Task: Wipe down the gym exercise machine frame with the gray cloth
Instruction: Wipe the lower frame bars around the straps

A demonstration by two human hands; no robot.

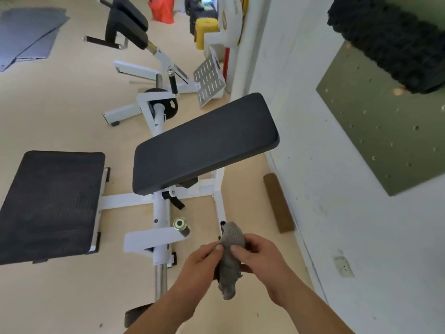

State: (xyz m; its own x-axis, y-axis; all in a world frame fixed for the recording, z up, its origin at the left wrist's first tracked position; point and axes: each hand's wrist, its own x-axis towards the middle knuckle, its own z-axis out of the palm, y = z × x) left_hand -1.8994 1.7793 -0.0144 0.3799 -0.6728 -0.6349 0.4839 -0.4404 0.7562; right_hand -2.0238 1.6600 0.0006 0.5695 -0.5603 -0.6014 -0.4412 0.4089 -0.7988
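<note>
Both forearms reach forward, bare, converging in front of the body. The left hand (201, 260) and right hand (258, 255) meet thumb to thumb, fingers curled and pinching the gray cloth (230, 259) bunched between them.

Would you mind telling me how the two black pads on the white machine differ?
The right pad sits tilted, raised on the white frame; the left pad lies lower and nearer flat. The right pad looks smooth with rounded corners; the left pad shows a ribbed, worn-looking texture. Both are black, rectangular and mounted on the same frame. Neither is touched: both hands hold the gray cloth.
</note>
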